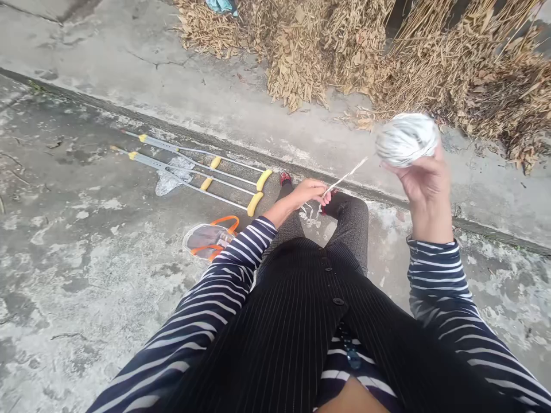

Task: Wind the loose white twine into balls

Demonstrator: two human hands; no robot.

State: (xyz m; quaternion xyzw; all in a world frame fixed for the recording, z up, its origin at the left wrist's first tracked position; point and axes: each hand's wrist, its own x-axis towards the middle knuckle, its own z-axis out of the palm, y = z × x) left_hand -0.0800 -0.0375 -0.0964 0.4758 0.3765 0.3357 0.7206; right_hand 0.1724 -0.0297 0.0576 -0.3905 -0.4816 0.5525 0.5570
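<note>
White twine ball, slightly blurred, is up on the right in the R hand, fingers curled round its near side & underside; L hand is nr the centre, lower than the ball, fingers pinched narrow on a twine strand; strand slants far & right, pointing at the ball; can't tell if the two join; twine loops show just below the L hand, between the legs; hanging or lying, can't tell.

Left side: two crutches w/ yellow pads lie side by side on the concrete ground, clear plastic by their shafts; nearer, a see-through bag w/ orange handles, partly hidden by the striped L sleeve; far & right, dried plants in heaps; person wears a dark pinstripe vest, dk trousers & red shoes.
</note>
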